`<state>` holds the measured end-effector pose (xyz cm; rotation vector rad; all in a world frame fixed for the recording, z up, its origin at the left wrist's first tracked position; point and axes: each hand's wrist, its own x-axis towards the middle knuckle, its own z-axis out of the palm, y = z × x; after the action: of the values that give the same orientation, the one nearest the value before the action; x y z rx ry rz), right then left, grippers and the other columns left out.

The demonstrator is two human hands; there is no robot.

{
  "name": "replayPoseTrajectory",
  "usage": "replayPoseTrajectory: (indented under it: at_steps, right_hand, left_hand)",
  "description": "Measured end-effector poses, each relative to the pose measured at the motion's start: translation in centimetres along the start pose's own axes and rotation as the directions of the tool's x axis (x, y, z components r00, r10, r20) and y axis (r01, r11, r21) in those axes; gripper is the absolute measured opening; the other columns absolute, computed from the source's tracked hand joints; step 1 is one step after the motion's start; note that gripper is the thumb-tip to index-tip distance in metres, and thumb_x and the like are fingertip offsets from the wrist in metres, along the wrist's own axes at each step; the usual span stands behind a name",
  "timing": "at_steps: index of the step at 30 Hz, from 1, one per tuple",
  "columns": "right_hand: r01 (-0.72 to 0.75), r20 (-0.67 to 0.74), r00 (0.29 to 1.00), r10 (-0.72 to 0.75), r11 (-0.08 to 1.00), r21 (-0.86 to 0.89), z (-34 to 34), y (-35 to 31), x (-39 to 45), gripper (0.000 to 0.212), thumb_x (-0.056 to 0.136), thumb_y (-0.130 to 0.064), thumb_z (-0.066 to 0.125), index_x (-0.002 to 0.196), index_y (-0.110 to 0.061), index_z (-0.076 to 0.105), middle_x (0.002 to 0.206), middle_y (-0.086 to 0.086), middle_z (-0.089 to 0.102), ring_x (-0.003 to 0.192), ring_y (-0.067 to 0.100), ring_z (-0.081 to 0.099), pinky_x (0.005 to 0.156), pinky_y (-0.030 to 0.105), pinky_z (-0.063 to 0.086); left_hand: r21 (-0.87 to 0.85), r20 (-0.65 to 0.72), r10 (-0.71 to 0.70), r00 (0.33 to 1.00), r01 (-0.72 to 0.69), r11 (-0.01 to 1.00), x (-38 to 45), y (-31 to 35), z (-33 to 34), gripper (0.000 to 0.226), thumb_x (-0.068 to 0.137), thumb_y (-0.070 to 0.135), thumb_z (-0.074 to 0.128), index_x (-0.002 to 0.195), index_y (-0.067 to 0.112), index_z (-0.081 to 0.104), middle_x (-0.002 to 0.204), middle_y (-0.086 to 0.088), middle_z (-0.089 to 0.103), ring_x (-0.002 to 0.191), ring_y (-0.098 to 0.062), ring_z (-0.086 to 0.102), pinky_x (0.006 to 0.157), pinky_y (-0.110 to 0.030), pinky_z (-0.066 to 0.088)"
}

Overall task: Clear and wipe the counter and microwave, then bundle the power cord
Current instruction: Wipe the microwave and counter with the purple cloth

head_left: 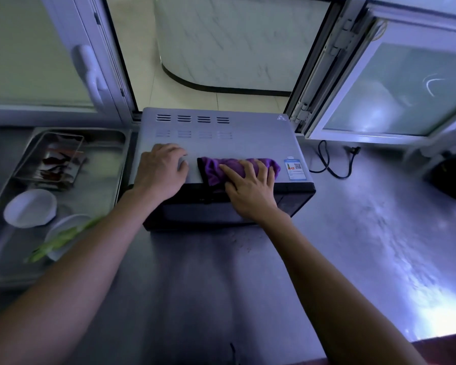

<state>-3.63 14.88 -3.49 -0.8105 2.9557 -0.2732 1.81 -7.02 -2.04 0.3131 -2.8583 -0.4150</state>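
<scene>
the microwave sits on the steel counter at the far middle, under the open window. the right hand presses flat, fingers spread, on a purple cloth at the near edge of its top. the left hand rests just left of the cloth, fingers loosely bent, holding nothing. the cloth looks soft and limp, best pinned under a flat palm. the power cord lies loose to the right; it looks springy, best taken near the plug.
</scene>
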Motion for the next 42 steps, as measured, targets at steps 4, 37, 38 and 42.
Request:
replayPoseTrajectory:
  at_steps: [4, 37, 38, 42]
  right_hand:
    - [-0.016, -0.009, 1.0, 0.016, 0.999, -0.029, 0.3, -0.9, 0.4, 0.049, 0.101, -0.049, 0.032, 0.149, -0.052, 0.024, 0.158, 0.001, 0.023, 0.144, 0.039, 0.01, 0.118, 0.063, 0.002]
    - [-0.009, 0.011, 1.0, 0.009, 1.0, -0.015, 1.6, -4.8, 23.0, 0.052, 0.096, -0.049, 0.025, 0.148, -0.051, 0.02, 0.157, 0.001, 0.022, 0.144, 0.039, 0.008, 0.114, 0.068, -0.005]
    - [-0.005, 0.013, 1.0, 0.006, 1.0, -0.018, 1.7, -4.9, 23.0, 0.052, 0.096, -0.049, 0.025, 0.148, -0.05, 0.02, 0.157, 0.001, 0.022, 0.144, 0.04, 0.008, 0.114, 0.069, -0.005]
    - [-0.002, 0.021, 1.0, 0.002, 1.0, -0.004, 1.7, -5.7, 21.7, 0.052, 0.097, -0.049, 0.026, 0.149, -0.05, 0.02, 0.158, 0.002, 0.021, 0.145, 0.041, 0.007, 0.115, 0.069, -0.005]
  left_hand:
    - [-0.018, -0.016, 0.026, 1.0, -0.026, 0.999, 0.1, -1.3, -0.5, 0.03, 0.095, 0.027, 0.056, 0.12, 0.016, 0.068, 0.125, -0.002, 0.066, 0.118, -0.028, 0.056, 0.095, -0.048, 0.048]
    - [-0.014, -0.039, 0.072, 0.997, -0.072, 0.997, 9.7, -8.7, 0.6, 0.023, 0.092, 0.023, 0.054, 0.106, 0.012, 0.069, 0.115, -0.004, 0.067, 0.108, -0.032, 0.057, 0.085, -0.043, 0.05]
    - [-0.018, -0.036, 0.063, 0.997, -0.064, 0.998, 9.5, -8.8, 0.5, 0.023, 0.092, 0.023, 0.054, 0.107, 0.013, 0.07, 0.117, -0.004, 0.067, 0.11, -0.031, 0.057, 0.086, -0.044, 0.05]
    - [-0.027, -0.035, 0.037, 0.999, -0.038, 0.999, 7.7, -9.0, -0.1, 0.024, 0.092, 0.022, 0.057, 0.108, 0.012, 0.071, 0.123, -0.005, 0.066, 0.113, -0.033, 0.057, 0.09, -0.046, 0.05]
